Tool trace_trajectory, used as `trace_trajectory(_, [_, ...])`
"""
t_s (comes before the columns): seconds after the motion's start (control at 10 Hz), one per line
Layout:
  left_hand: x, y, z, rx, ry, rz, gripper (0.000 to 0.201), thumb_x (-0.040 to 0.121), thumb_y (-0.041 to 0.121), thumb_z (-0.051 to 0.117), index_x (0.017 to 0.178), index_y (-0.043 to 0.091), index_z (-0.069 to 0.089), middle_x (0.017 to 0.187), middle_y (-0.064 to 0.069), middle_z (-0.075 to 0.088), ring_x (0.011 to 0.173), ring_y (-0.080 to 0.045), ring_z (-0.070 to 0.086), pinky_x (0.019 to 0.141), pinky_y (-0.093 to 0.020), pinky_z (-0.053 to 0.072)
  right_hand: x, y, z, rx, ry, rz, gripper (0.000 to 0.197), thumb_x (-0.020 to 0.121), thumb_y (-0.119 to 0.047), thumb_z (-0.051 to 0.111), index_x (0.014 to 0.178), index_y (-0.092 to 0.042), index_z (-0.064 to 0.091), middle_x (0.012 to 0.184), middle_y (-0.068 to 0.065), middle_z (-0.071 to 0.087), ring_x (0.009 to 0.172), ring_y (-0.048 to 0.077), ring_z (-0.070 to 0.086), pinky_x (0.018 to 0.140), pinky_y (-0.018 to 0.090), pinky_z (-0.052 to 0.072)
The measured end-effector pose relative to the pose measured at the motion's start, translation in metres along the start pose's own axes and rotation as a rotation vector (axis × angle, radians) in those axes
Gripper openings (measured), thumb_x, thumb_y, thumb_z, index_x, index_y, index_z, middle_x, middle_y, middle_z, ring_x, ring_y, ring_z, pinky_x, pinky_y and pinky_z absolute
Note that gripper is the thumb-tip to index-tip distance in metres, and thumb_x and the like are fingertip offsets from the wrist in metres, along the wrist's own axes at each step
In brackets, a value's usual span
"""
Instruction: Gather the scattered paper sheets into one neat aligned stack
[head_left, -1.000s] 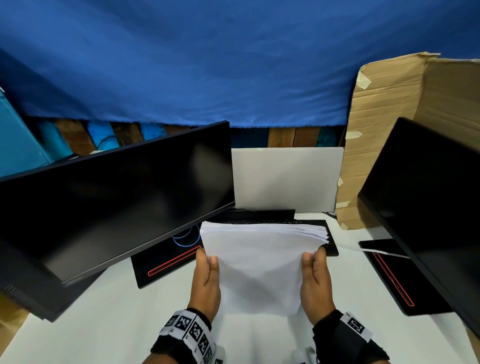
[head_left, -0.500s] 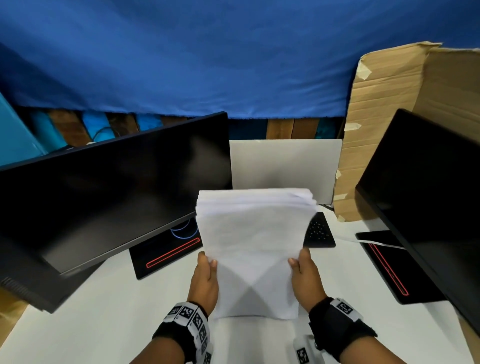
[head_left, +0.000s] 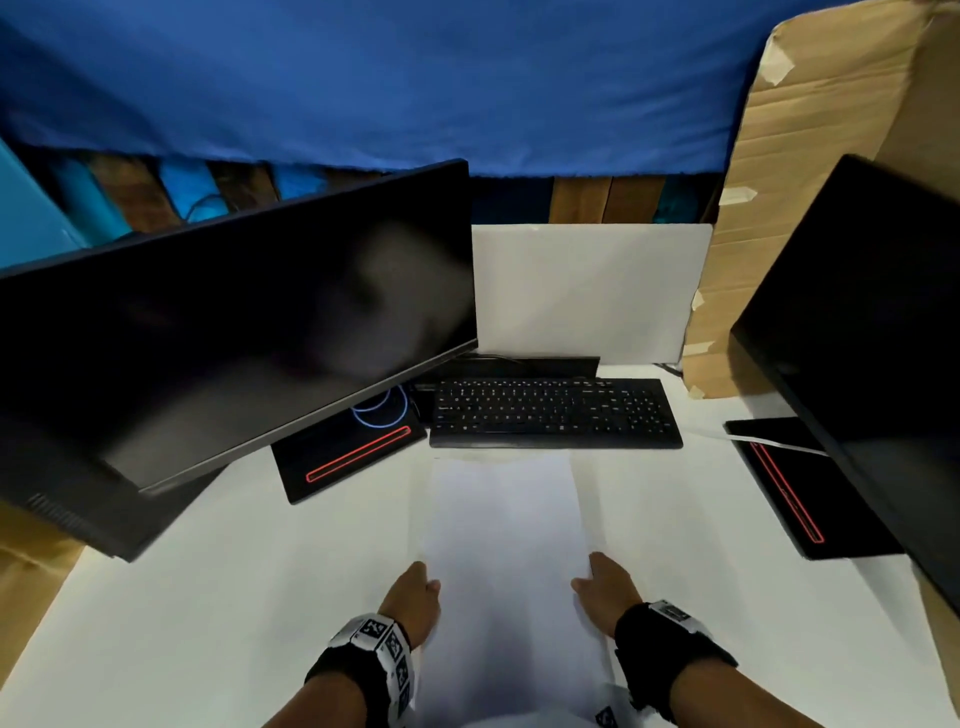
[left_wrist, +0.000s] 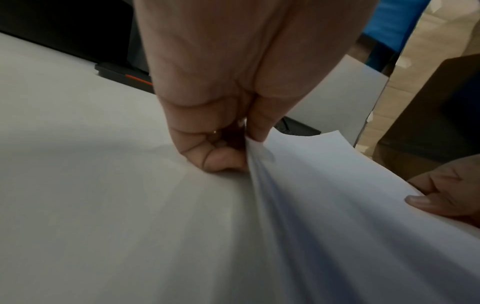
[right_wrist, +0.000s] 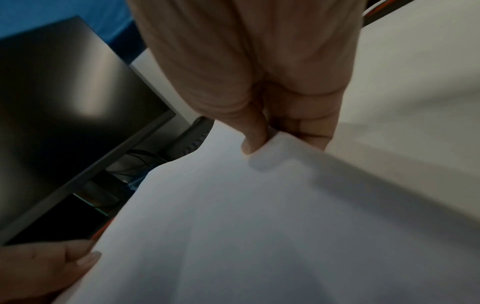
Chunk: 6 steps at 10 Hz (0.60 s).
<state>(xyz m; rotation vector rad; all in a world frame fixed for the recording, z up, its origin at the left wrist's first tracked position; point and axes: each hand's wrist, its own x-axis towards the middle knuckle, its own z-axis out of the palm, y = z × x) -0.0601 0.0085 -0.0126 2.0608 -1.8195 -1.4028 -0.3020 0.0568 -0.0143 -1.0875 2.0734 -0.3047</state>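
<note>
Pinching the stack (head_left: 501, 540) at lower centre, our left hand (head_left: 413, 603) and right hand (head_left: 605, 590) grasp its side edges. Only the wrist views show thumbs on top; its near end is cut off below the keyboard (head_left: 553, 413).

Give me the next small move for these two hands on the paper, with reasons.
Probably let go and slide both hands out. The paper stack already lies along the desk before the keyboard, yet the left hand and right hand pinch its side edges.

Paper stack (head_left: 501, 545) now flat on table (head_left: 208, 597)
</note>
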Motion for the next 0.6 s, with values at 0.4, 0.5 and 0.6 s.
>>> trace_trajectory(0.4, [-0.002,-0.008,-0.006,0.002,0.12,0.025,0.037,0.089,0.025,0.054,0.061,0.019,0.03,0.063,0.004,0.04,0.066,-0.017,0.039,0.063,-0.027,0.032,-0.003,-0.002,0.0,-0.054,0.091,0.097,0.031,0.089,-0.027,0.059,0.108,-0.002,0.055,0.119,0.016,0.062,0.112,0.03,0.059,0.086,0.028,0.045])
trace_trajectory(0.5, [-0.001,-0.009,-0.006,-0.042,0.141,0.021,0.033,0.086,0.025,0.058,0.063,0.02,0.035,0.065,0.004,0.044,0.063,-0.015,0.041,0.063,-0.028,0.035,-0.006,-0.002,-0.002,-0.061,0.065,0.085,0.03,0.086,-0.03,0.061,0.1,-0.008,0.046,0.12,0.016,0.062,0.111,0.03,0.06,0.086,0.031,0.048])
trace_trajectory(0.6, [-0.005,-0.012,-0.019,-0.13,0.189,0.018,0.025,0.081,0.033,0.064,0.077,0.018,0.044,0.07,0.002,0.052,0.066,-0.016,0.049,0.061,-0.026,0.037,-0.004,-0.005,-0.018,-0.069,0.059,0.061,0.05,0.082,-0.04,0.065,0.11,-0.005,0.043,0.116,0.012,0.061,0.113,0.03,0.058,0.081,0.029,0.045])
